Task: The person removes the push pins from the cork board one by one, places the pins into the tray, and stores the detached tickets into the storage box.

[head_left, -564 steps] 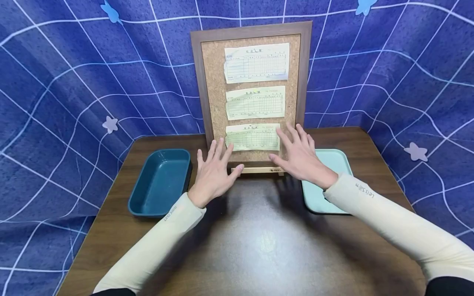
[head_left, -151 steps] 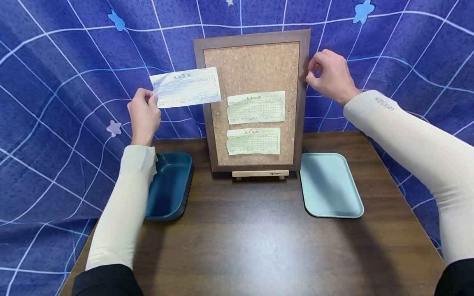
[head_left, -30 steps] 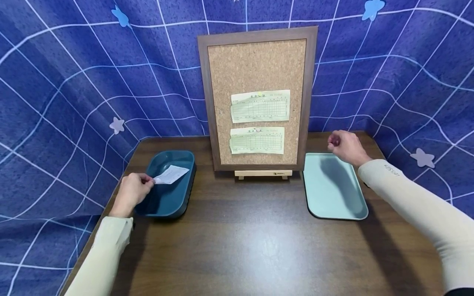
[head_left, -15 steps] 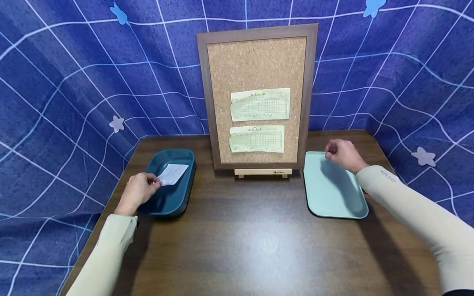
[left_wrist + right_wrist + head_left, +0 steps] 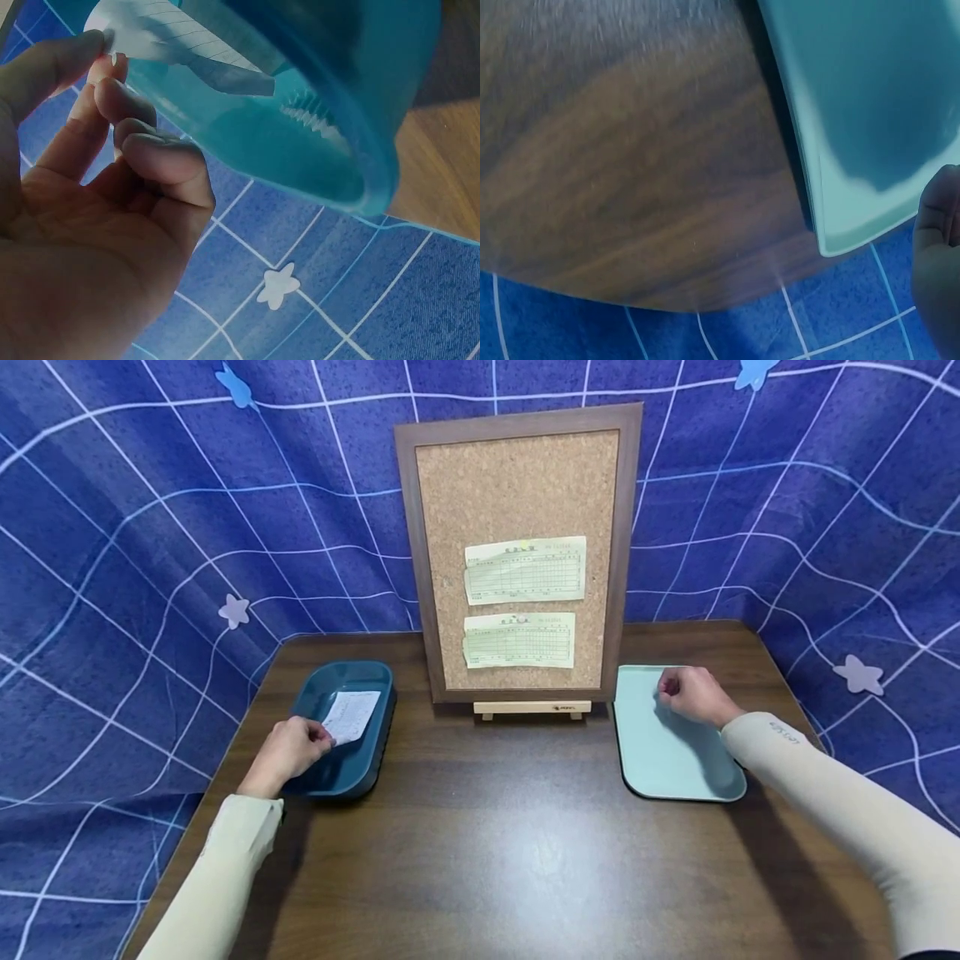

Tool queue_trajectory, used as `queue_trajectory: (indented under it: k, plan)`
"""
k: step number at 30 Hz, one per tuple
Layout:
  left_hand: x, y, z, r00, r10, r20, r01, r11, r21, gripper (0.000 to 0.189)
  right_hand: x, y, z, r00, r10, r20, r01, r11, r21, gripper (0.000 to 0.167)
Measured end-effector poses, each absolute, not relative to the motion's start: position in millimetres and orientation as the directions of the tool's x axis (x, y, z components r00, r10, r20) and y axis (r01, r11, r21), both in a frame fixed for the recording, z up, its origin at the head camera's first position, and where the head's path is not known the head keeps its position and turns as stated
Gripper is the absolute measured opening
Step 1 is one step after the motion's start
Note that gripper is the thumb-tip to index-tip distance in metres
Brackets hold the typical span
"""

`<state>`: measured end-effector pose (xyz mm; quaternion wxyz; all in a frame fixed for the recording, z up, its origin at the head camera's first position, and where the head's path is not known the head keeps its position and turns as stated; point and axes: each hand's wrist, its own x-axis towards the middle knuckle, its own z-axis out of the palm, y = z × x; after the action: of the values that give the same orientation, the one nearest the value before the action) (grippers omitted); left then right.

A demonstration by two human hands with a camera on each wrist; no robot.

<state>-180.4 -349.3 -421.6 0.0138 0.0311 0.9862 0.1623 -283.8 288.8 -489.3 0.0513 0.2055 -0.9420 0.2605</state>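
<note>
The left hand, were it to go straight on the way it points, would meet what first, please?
Beyond the paper slip it pinches, the left hand would probably meet the right inner wall of the dark blue tray; depth is unclear, so the tray's floor could come first.

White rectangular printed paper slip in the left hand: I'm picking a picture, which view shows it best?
The head view: the slip shows nearly whole, only a corner covered by the left hand. The left wrist view is closer but crops it; the right wrist view shows none of it.
</note>
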Motion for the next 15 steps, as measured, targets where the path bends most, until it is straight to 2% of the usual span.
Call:
queue_trajectory:
  k: [7,15]
  plan:
    - [-186,-347,-427,-0.994,0.073,-0.084,0.044,0.952,0.302,0.010,-280,287,-499,-0.879,-0.408,0.245,-0.476,0.747,-0.463,0.015]
    - [-189,-344,-431,-0.985,0.101,-0.136,0.057,0.953,0.296,0.009,-276,289,-502,-0.887,-0.402,0.227,-0.461,0.755,-0.466,0.014]
